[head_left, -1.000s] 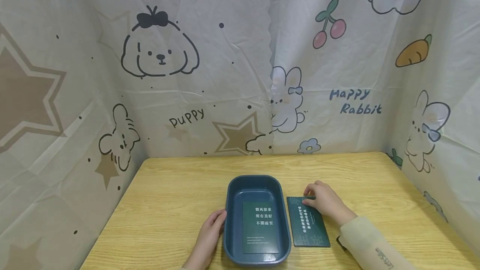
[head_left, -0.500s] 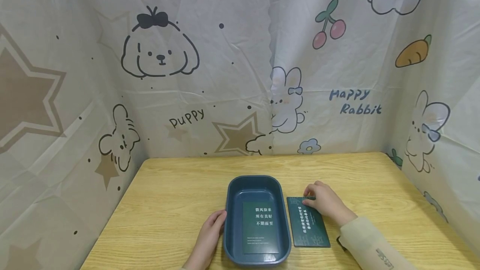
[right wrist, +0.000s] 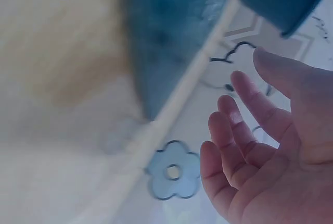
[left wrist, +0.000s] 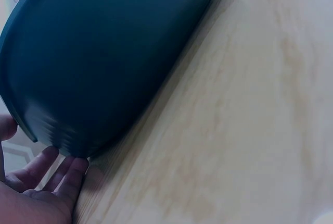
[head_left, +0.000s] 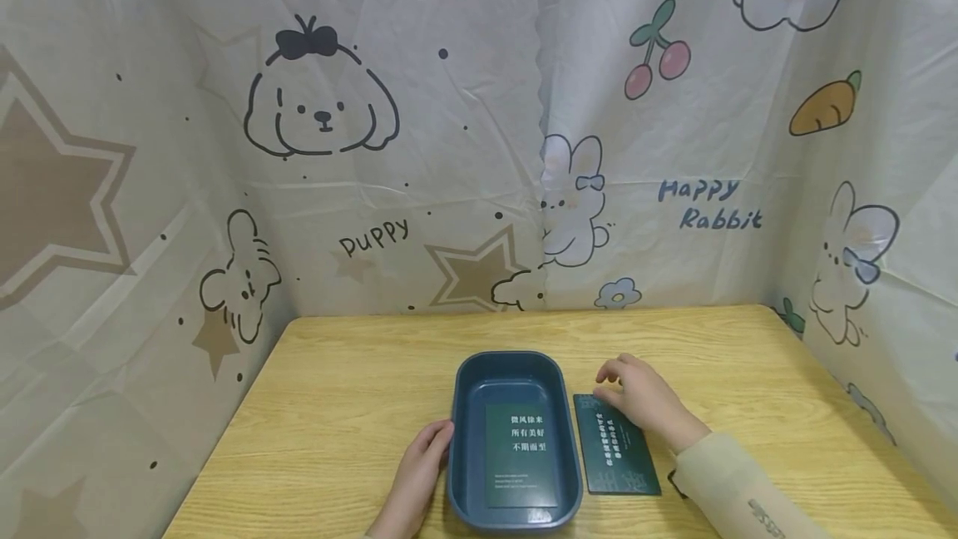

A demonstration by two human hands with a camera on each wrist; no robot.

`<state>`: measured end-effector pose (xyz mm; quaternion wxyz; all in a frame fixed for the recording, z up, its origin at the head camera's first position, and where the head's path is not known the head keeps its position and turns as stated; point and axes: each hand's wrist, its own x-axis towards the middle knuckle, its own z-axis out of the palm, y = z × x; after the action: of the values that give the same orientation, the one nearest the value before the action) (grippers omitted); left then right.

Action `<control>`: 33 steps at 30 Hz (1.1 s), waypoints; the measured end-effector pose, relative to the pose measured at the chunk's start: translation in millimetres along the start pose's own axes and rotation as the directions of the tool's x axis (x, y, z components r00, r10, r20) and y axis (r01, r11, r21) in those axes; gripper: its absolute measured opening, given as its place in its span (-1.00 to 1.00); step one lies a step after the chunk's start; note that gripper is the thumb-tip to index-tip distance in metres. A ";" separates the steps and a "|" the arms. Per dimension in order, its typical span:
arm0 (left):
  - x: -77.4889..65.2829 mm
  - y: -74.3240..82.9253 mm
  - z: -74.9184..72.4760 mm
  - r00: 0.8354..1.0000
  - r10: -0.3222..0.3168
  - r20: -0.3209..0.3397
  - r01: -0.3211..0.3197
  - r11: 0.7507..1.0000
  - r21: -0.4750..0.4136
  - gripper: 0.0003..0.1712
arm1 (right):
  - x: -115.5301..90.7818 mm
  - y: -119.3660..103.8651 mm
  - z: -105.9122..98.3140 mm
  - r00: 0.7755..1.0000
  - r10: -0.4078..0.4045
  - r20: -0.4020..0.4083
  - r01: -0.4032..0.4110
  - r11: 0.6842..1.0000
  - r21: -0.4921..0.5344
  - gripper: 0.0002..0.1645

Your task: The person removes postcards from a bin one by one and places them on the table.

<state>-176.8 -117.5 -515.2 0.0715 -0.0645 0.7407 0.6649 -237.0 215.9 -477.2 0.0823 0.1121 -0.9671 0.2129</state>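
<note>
A deep blue rectangular tray [head_left: 516, 377] with rounded corners stands on the table, and a green card [head_left: 521, 460] with white Chinese lettering lies in it. My left hand [head_left: 416, 469] holds the tray's left side. Left wrist view: the thumb is at the rim and the fingertips [left wrist: 78, 165] meet the outer wall. A second green card [head_left: 617, 447], turned sideways in its lettering, lies flat just right of the tray. Over its far edge hovers my right hand [head_left: 645, 396], fingers loosely bent, thumb apart from them and nothing between [right wrist: 260, 146].
The pale wood table [head_left: 359, 389] has its far edge against a printed curtain [head_left: 464, 106] with puppies, rabbits and stars. More curtain closes in both sides. A light sleeve [head_left: 741, 481] covers the right forearm.
My right hand has lifted slightly and shifted a little left and away over the card's far edge. The left hand, the tray and both cards stay in place.
</note>
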 end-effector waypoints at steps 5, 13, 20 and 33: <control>-0.1 0.4 0.1 1.000 0.009 -0.006 -0.009 1.000 -0.004 -0.33 | 2.9 -23.5 -9.7 0.996 -0.076 -0.047 0.076 0.997 0.010 -0.82; 0.1 -0.5 1.0 1.000 0.001 -0.013 -0.001 1.000 -0.006 -0.34 | 9.0 -60.1 -10.3 0.990 -0.132 -0.042 0.133 0.990 0.040 -0.81; 0.0 -1.8 0.6 1.000 0.024 -0.007 -0.024 1.000 -0.018 -0.34 | 7.3 -84.8 0.6 0.986 -0.168 -0.014 0.168 0.982 0.088 -0.74; 1.0 -1.3 -0.2 1.000 0.024 0.009 -0.024 0.999 -0.021 -0.37 | 5.1 -109.9 23.6 0.935 -0.349 0.065 0.353 0.934 -0.056 -0.60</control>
<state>-177.6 -117.8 -516.6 0.0661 -0.0533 0.7341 0.6737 -216.8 107.6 -454.1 0.0967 0.2859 -0.9400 0.1594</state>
